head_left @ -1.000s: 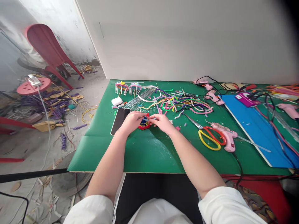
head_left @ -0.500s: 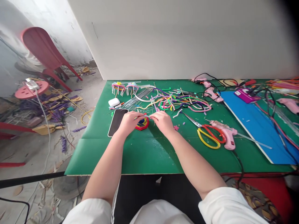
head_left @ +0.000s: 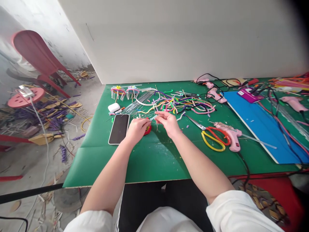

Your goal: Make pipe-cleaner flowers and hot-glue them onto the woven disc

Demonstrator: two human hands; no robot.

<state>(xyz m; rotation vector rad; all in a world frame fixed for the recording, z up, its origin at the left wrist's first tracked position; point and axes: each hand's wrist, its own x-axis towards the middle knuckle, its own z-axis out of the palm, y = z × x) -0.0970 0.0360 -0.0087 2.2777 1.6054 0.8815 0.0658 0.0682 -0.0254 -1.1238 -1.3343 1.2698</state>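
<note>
My left hand (head_left: pixel 136 130) rests closed on a small red woven piece (head_left: pixel 147 129) on the green table (head_left: pixel 149 161), covering most of it. My right hand (head_left: pixel 168 122) pinches a thin light-blue strand (head_left: pixel 153 118) that runs toward the woven piece. Just behind my hands lies a tangle of coloured pipe cleaners (head_left: pixel 183 104) and a bundle of thin wires (head_left: pixel 140 108).
A black phone (head_left: pixel 118 128) lies left of my left hand, a white earbud case (head_left: pixel 114 107) behind it. Red and yellow scissors (head_left: pixel 212 137) and a pink glue gun (head_left: pixel 229 135) lie to the right, beside a blue board (head_left: pixel 260 129). Two small finished pieces (head_left: pixel 124 91) stand at the back.
My left hand has slid over the red woven piece, hiding more of it. My right hand has lifted slightly with the strand. The view has shifted right.
</note>
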